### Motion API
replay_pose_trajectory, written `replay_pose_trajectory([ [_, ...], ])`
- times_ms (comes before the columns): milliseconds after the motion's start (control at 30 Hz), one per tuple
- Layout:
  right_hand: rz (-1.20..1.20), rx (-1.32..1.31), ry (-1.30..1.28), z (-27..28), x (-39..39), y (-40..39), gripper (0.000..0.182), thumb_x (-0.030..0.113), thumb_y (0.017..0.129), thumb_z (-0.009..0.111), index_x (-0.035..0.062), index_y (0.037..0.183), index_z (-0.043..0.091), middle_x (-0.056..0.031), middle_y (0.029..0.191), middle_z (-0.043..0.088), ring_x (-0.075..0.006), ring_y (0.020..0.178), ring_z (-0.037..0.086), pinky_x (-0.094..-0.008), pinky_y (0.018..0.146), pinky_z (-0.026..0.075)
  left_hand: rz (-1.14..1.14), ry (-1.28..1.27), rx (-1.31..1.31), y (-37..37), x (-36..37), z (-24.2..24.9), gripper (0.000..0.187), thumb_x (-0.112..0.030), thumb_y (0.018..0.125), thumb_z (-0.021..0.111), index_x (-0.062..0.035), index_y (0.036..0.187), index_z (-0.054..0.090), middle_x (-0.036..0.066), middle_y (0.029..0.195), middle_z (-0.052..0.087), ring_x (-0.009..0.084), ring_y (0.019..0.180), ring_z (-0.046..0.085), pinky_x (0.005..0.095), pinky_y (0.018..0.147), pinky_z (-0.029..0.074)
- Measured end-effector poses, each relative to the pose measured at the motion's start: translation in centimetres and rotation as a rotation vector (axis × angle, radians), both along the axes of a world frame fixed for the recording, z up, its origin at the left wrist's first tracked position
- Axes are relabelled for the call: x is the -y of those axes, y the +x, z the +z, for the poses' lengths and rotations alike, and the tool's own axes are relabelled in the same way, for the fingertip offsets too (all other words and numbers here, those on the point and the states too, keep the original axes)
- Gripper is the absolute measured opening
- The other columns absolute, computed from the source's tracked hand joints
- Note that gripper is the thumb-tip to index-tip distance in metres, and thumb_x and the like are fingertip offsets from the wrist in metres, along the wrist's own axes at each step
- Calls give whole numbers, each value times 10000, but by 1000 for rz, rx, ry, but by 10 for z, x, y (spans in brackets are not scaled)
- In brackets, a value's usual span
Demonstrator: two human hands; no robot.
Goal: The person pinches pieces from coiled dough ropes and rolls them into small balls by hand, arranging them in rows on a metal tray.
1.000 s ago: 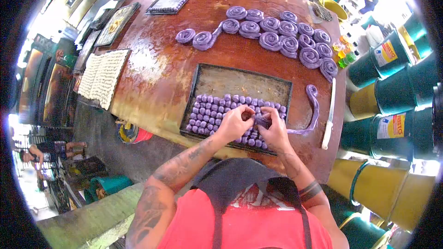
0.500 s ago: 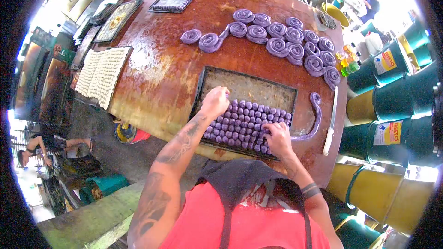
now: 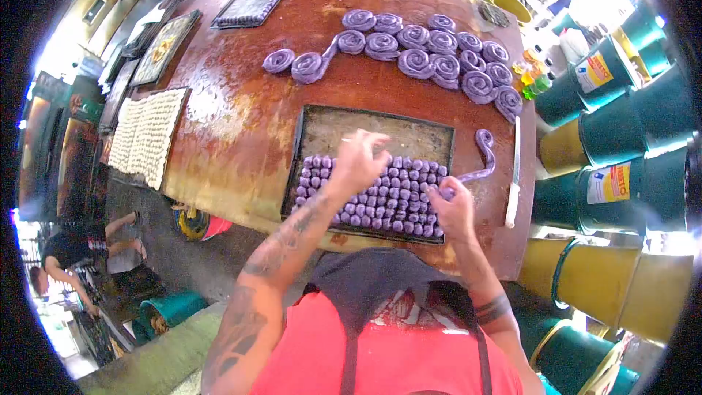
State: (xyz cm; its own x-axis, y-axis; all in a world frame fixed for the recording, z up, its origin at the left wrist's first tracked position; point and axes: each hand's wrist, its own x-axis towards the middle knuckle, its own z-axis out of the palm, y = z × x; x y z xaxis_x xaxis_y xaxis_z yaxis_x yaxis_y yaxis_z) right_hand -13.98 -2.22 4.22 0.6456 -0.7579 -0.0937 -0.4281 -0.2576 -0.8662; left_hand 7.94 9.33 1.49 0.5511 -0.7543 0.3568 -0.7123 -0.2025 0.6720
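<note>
A dark-rimmed baking tray [image 3: 378,111] lies before me on the wooden table. Rows of small purple dough pieces [image 3: 398,194] fill its near part; the far part is bare metal. My left hand [image 3: 360,164] hovers over the middle of the tray, fingers apart, with no dough visible in it. At the tray's right edge my right hand [image 3: 455,208] pinches the near end of a purple dough rope [image 3: 484,161]. The rope curves away across the table. To its right lies a long knife with a white handle [image 3: 513,206].
Many purple dough coils [image 3: 414,63] lie across the table [image 3: 234,95]. A tray of pale dough pieces [image 3: 146,135] is at the left edge, another tray [image 3: 252,4] at the back. Green buckets [image 3: 614,128] line the right side. A person [image 3: 73,260] bends at far left.
My left hand has come right from the tray's left side, its fingers now apart. My right hand has moved from the dough pieces to the rope's end. The whole view has shifted slightly.
</note>
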Motion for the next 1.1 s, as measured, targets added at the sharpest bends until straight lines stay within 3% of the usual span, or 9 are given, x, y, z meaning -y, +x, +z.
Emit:
replay_pose_trajectory([
  [67,4,0,-21,-20,-3,9,188,151,816,728,13,909,640,-150,881,686,-209,836,640,-353,773,511,-304,-137,-486,-43,14,34,222,-123,840,685,-44,1047,707,170,988,677,303,961,643,373,837,517],
  [167,112,117,-41,-26,-6,17,225,127,814,722,27,998,637,-177,911,677,-249,877,656,-370,791,514,-529,-112,-226,-66,16,58,223,-160,868,700,-40,1056,693,142,998,679,297,932,662,367,864,523],
  [500,322,25,-240,-32,-11,25,218,74,785,748,-4,958,640,-95,883,694,-163,788,643,-336,716,507,-174,240,-1040,-54,-10,24,272,-176,830,755,32,995,693,93,900,716,170,849,668,320,791,539],
  [567,357,15,3,-13,-8,26,194,81,750,734,10,914,659,-153,904,697,-294,841,679,-381,778,531,-176,222,-1052,-32,-21,-10,131,-98,806,750,-7,895,717,51,782,702,126,700,643,271,661,532],
  [633,354,6,45,-22,2,22,239,100,735,756,13,935,659,-148,888,693,-299,805,678,-376,757,536,63,195,-315,-6,-36,-9,157,-103,723,697,-30,859,730,126,788,717,172,714,687,310,682,546],
  [867,588,-164,-645,-49,11,3,236,193,866,663,79,1073,678,-99,970,677,-283,960,625,-415,871,501,220,171,-62,55,-47,-53,185,-85,744,644,-73,918,706,128,949,659,335,986,596,434,882,484],
  [967,179,206,180,-98,40,-3,173,229,926,617,88,1003,680,-62,849,640,-216,726,591,-355,669,501,177,398,217,52,-54,-59,224,-197,796,655,-90,982,721,138,934,668,338,1025,588,436,945,470],
  [1033,-165,638,1027,-32,57,-16,161,252,956,599,105,907,645,-21,747,567,-131,555,476,-276,489,388,211,417,245,52,-54,-58,310,-221,811,640,-100,1090,697,127,981,670,351,1021,586,442,953,461],
  [1100,-11,869,953,19,46,-17,124,187,917,655,122,850,574,4,657,509,-75,520,414,-241,443,287,283,345,253,42,-49,-44,344,-221,811,637,-109,1133,685,118,1006,670,361,1030,582,442,963,456],
])
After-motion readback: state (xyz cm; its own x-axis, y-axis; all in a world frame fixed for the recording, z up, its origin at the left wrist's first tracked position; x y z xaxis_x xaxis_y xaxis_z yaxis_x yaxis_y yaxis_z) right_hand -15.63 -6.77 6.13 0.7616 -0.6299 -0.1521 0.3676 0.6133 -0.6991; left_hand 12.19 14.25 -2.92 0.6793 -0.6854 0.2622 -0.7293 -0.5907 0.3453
